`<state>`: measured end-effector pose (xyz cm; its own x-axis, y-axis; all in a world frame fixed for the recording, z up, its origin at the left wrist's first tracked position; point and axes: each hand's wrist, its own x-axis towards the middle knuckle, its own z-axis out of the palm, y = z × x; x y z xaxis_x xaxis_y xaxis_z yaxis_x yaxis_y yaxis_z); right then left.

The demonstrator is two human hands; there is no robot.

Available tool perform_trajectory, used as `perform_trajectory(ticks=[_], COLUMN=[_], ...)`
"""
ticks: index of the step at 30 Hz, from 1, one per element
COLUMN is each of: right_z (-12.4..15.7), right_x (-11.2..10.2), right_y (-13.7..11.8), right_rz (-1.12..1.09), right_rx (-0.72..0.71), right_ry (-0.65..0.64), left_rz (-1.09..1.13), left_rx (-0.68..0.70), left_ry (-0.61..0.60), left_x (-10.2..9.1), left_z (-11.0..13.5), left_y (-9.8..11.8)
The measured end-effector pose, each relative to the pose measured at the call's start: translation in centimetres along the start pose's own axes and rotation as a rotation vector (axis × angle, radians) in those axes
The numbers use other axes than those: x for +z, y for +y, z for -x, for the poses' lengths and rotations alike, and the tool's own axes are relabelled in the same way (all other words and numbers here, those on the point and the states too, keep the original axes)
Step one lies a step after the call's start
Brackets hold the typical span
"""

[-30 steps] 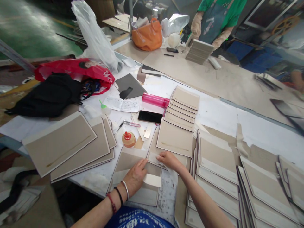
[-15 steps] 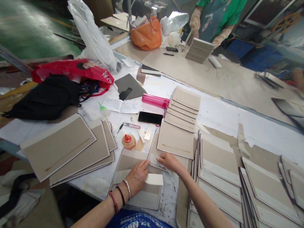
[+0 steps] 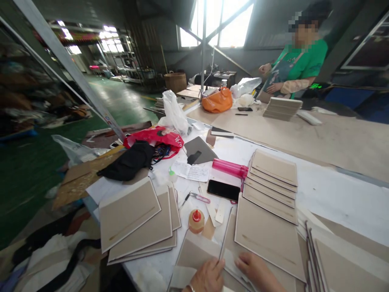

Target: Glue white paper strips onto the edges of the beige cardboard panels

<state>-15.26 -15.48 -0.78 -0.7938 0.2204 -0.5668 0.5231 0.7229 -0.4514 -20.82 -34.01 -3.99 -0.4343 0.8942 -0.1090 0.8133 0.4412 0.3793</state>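
Observation:
At the bottom edge of the view, my left hand (image 3: 208, 276) has its fingers closed at the edge of a beige panel (image 3: 194, 247) with a pale border. A lighter strip crosses that panel beside the hand. My right hand (image 3: 253, 265) is curled just to the right, its fingertips closed on a thin whitish strip (image 3: 230, 259) over the neighbouring panel. Part of both hands is cut off by the frame. Above them stands a squat bottle (image 3: 196, 222) with a red cap. A stack of beige panels (image 3: 267, 229), each with a brownish streak, lies beyond my right hand.
More panels (image 3: 130, 213) are fanned at left, others (image 3: 340, 259) at right. A phone (image 3: 223, 190), pink bottle (image 3: 229, 167), snips (image 3: 199, 197), notebook (image 3: 191, 172) and black bag (image 3: 130, 160) lie farther back. A co-worker (image 3: 296, 69) stands across the table.
My view has tilted up and turned left, so my hands sit lower in the frame and the hall and windows show. My hands stay at the same panels; the co-worker has raised one hand.

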Motion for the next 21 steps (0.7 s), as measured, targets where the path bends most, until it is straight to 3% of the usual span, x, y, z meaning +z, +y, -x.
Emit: perform_trajectory(ticks=[4,7,12,16,21], right_z=[0.9,2.9,6.3,8.5,9.3], right_x=[-0.8,-2.5,-4.5,-3.8,-2.1], right_y=[-0.8,-1.3,1.4,3.7,4.1], right_rz=[0.072,0.082,0.043,-0.015,-0.033], right_rx=[0.06,0.091,0.153,0.237,0.345], right_ry=[0.024,-0.034,-0.08,0.013,0.151], left_rz=[0.007,0.038,0.105,0.09,0.025], left_rx=[0.122,0.117,0.13,0.143,0.202], left_ry=[-0.116,-0.167,-0.251,-0.279,-0.246], left_x=[-2.4,-4.3,-5.2,-5.6,-6.1], left_z=[0.0,0.4,0.5,0.6,0.6], left_y=[0.7,1.1,0.9,0.8,0.9])
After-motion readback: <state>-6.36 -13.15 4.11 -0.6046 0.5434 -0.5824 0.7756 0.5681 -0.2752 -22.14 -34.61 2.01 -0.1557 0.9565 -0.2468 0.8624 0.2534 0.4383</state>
